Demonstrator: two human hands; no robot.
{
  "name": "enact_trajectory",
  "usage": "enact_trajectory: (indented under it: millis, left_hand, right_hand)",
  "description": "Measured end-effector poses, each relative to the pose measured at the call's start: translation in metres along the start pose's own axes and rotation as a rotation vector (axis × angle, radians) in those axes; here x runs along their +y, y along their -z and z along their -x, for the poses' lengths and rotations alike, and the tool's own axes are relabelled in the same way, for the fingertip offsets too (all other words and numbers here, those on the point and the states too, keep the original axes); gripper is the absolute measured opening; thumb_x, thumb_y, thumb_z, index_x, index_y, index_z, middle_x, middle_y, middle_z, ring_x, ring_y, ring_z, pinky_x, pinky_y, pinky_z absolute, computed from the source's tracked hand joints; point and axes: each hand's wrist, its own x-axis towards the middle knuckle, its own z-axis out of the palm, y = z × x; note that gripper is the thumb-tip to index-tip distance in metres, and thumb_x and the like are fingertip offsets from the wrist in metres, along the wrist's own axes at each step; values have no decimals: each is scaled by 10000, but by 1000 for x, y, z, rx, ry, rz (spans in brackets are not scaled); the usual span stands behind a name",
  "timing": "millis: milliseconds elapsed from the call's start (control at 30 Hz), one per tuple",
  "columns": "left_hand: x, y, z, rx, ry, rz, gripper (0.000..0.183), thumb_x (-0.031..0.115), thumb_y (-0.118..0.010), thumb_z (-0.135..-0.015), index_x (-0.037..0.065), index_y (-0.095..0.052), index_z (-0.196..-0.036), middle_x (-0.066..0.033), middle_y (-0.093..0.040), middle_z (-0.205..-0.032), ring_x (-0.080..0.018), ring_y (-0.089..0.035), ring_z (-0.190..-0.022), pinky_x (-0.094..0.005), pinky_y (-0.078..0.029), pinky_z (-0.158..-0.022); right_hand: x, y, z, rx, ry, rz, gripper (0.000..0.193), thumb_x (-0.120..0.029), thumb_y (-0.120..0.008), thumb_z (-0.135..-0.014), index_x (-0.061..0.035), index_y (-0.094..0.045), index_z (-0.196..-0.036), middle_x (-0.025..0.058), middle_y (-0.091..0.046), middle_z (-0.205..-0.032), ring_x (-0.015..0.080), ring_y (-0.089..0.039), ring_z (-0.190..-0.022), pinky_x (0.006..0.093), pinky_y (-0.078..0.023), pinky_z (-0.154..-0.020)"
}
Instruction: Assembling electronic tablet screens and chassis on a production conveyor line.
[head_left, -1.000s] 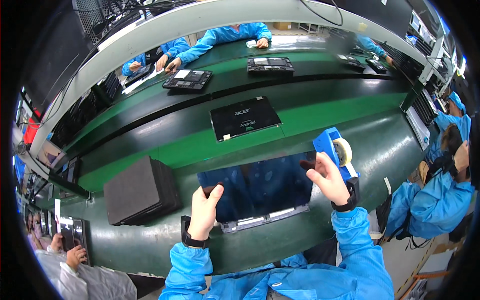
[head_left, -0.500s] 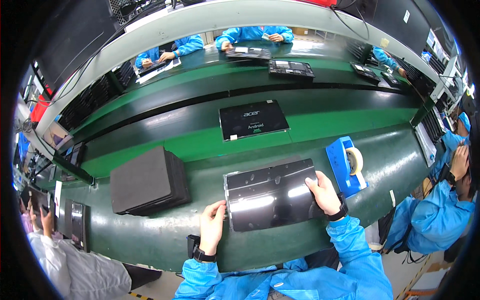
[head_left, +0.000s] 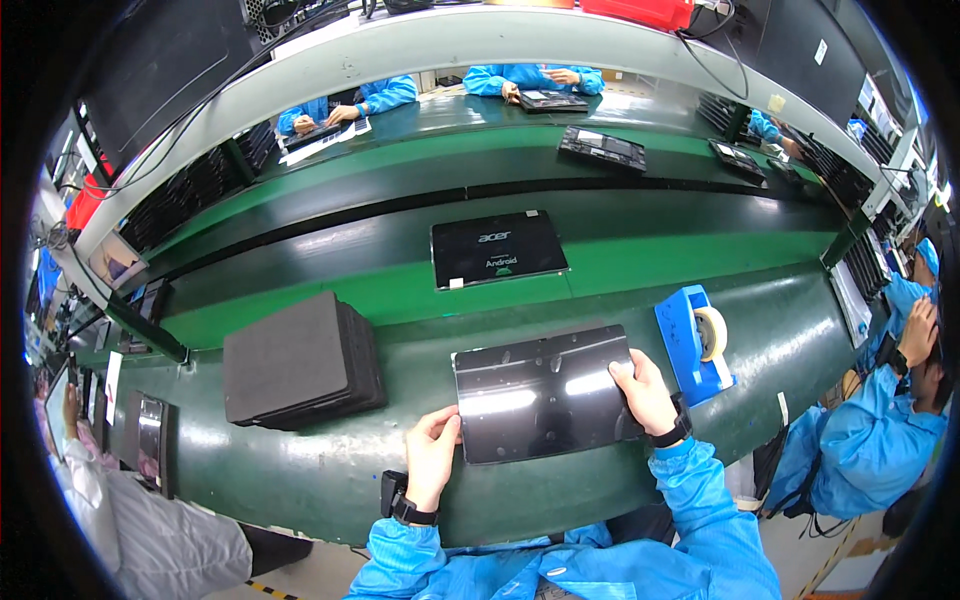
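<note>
A black glossy tablet (head_left: 545, 395) is held slightly tilted above the green bench in front of me, its dark face up with smudges and bright reflections on it. My right hand (head_left: 646, 396) grips its right edge, thumb on the face and fingers underneath. At the lower left edge, my left hand (head_left: 433, 448) pinches the tablet between thumb and fingers. A blue tape dispenser (head_left: 688, 345) with a roll of pale tape stands just right of the tablet. To the left lies a stack of dark grey foam sheets (head_left: 290, 362).
Beyond the bench edge, a lit tablet (head_left: 498, 250) lies on the green conveyor (head_left: 350, 285). Opened devices (head_left: 603, 148) sit on the far line, where co-workers in blue sleeves work. A metal shelf beam (head_left: 400, 58) crosses overhead. Other people sit close on both sides.
My left hand has closed onto the tablet's left edge. The lit tablet has shifted slightly left in view. Across the line, a co-worker's device has gone from raised to lying on the table.
</note>
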Motion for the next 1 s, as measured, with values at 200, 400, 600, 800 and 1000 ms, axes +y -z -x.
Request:
enact_trajectory:
  millis: [200, 400, 600, 800, 1000]
  left_hand:
    - [0, -3, -1, 4, -7, 31, 226, 46, -625, -883, -53, -620, -1086, -107, -673, -903, -133, -638, -759, -261, -536, -680]
    - [-4, -4, 0, 12, -6, 29, 232, 23, -642, -862, -58, -619, -1079, -110, -671, -890, -127, -632, -753, -254, -527, -678]
    - [-8, -3, -2, 8, -23, 17, 250, 26, -650, -856, -57, -608, -1088, -108, -668, -882, -116, -622, -747, -243, -511, -687]
    - [-3, -5, -2, 2, 20, 40, 247, 45, -653, -861, -49, -603, -1084, -91, -665, -859, -110, -614, -737, -241, -507, -683]
    - [-4, 2, -6, -5, 110, 2, 212, 134, -683, -856, -22, -609, -978, -43, -631, -759, -104, -594, -658, -230, -501, -624]
  right_hand:
    - [11, 6, 3, 86, 57, 388, 295, -89, -575, -901, 50, -512, -1154, 102, -622, -1062, 152, -568, -970, 283, -452, -861]
    - [2, 1, 5, 64, 81, 306, 310, -109, -595, -893, 48, -523, -1150, 112, -631, -1045, 162, -576, -967, 290, -453, -860]
    - [-2, -8, 8, 127, 72, 265, 347, -99, -638, -863, 46, -521, -1156, 121, -637, -1035, 151, -580, -973, 287, -456, -860]
    - [8, -14, 10, 417, 315, 780, 482, -146, -775, -727, 17, -536, -1113, 129, -446, -959, 244, -492, -828, 338, -446, -754]
    - [-7, -7, 19, 430, -65, 891, 485, -388, -756, -747, 6, -529, -917, 157, -567, -822, 310, -589, -738, 404, -479, -660]
